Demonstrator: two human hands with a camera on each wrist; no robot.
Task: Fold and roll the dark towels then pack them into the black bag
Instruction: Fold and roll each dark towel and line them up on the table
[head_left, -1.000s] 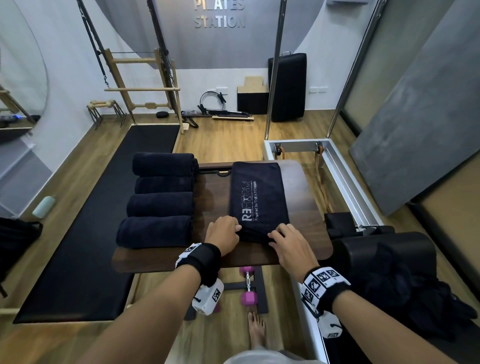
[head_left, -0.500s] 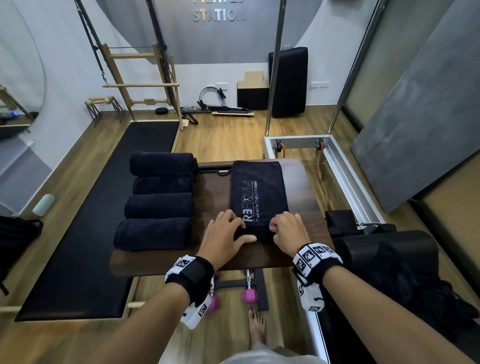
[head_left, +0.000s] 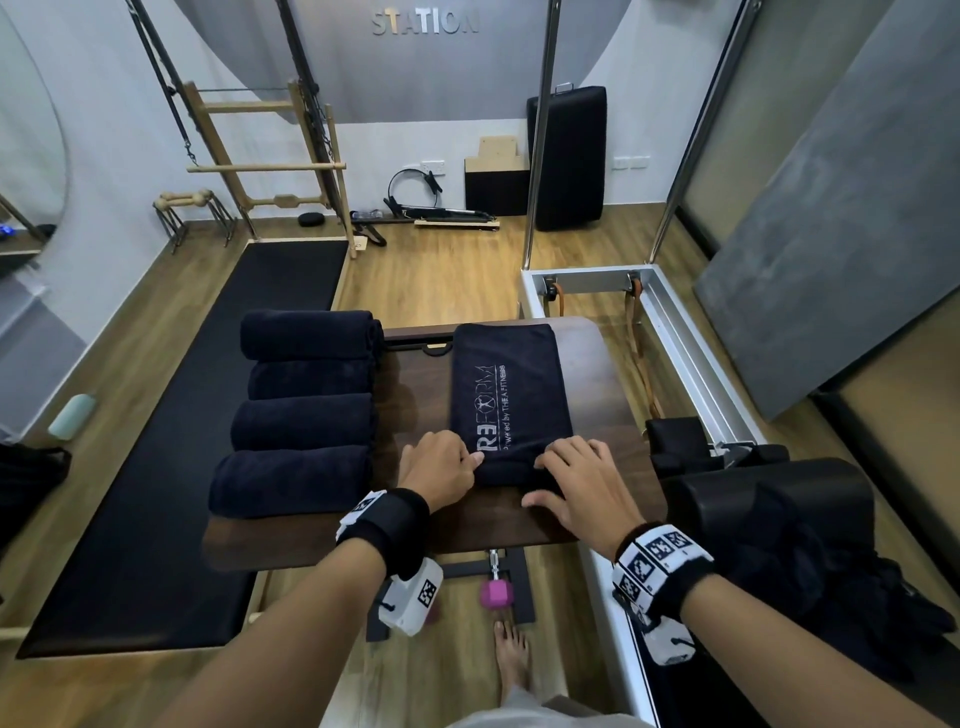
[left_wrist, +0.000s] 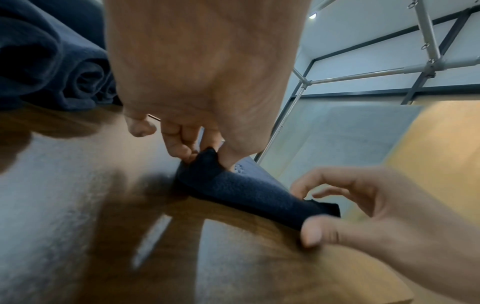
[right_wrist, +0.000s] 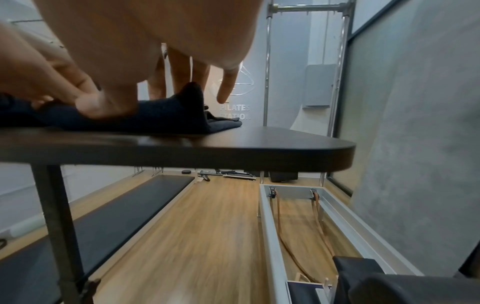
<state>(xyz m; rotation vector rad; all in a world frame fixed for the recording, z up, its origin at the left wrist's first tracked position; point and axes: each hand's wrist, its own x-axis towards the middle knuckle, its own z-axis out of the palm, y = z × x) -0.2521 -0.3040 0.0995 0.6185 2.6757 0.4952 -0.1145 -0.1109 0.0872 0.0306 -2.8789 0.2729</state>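
Observation:
A folded dark towel (head_left: 511, 395) with white lettering lies lengthwise on the dark wooden table (head_left: 613, 415). Its near end is turned up into a small roll (left_wrist: 246, 195). My left hand (head_left: 441, 467) pinches the roll's left corner between thumb and fingers (left_wrist: 205, 156). My right hand (head_left: 582, 478) curls over the roll's right end, thumb pressed on it (right_wrist: 103, 107). Several rolled dark towels (head_left: 306, 415) lie side by side along the table's left part. A black shape (head_left: 26, 483) on the floor at the far left may be the bag.
Under the table's near edge are a pink dumbbell (head_left: 496, 592) and a bare foot (head_left: 511, 654). A black floor mat (head_left: 182, 441) lies to the left. To the right stand a metal reformer frame (head_left: 675, 338) and a black padded block with dark cloth (head_left: 779, 519).
Both hands have turned the towel's near end over into a short roll and shifted slightly away from me. My right thumb now sticks out on the near side.

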